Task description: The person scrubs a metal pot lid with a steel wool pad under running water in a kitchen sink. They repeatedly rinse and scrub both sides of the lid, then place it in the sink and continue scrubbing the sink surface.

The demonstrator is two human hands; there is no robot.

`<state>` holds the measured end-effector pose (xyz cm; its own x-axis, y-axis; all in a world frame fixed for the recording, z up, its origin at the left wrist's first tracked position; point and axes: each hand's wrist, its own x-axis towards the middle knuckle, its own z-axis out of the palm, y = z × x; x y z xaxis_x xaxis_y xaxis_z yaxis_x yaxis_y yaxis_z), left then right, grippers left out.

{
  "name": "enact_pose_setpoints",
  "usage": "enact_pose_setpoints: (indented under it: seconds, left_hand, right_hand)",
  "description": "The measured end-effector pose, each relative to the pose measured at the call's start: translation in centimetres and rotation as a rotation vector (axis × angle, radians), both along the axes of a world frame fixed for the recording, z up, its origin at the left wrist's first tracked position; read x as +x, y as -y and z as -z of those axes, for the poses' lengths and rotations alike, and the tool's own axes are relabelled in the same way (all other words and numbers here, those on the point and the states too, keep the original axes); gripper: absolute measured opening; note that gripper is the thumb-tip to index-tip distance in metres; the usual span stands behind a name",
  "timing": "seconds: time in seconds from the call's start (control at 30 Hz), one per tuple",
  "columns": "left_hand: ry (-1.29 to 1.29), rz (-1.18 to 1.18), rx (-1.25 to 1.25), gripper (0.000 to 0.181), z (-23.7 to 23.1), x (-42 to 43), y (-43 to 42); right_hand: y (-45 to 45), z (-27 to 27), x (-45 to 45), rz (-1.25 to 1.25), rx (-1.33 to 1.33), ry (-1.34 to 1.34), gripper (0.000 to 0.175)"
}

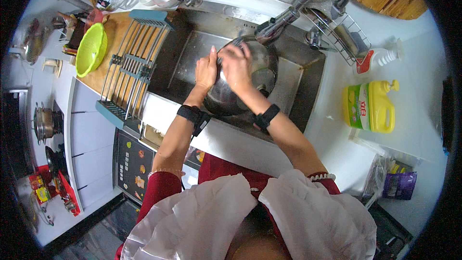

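Observation:
A round, shiny metal pan or wok sits tilted in the stainless steel sink, below the faucet head. My left hand grips its left edge, thumb pointing up. My right hand is over the pan's left part, its fingers bent and blurred by motion. Whether a scrubber is under those fingers cannot be made out. A small dark part shows at the pan's lower right, near my right forearm. The chrome faucet reaches over the pan's upper right side.
A metal drying rack spans the counter left of the sink, beside a green plastic basket. Right of the sink stand a yellow pump jug and a white spray bottle. A wire caddy hangs behind the faucet.

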<state>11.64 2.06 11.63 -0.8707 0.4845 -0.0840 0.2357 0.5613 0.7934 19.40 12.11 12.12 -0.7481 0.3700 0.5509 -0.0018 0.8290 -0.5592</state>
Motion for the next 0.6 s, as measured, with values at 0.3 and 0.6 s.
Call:
enact_pose_setpoints:
  seconds: [0.3, 0.6]
  left_hand:
    - [-0.02, 0.01, -0.013, 0.062, 0.4, -0.1, 0.0]
    - [0.073, 0.037, 0.011, 0.057, 0.5, -0.2, 0.1]
  right_hand:
    - [-3.9, -0.5, 1.1, 0.26, -0.049, 0.01, 0.021]
    - [-2.2, -0.8, 2.0, 0.067, -0.086, -0.005, 0.022]
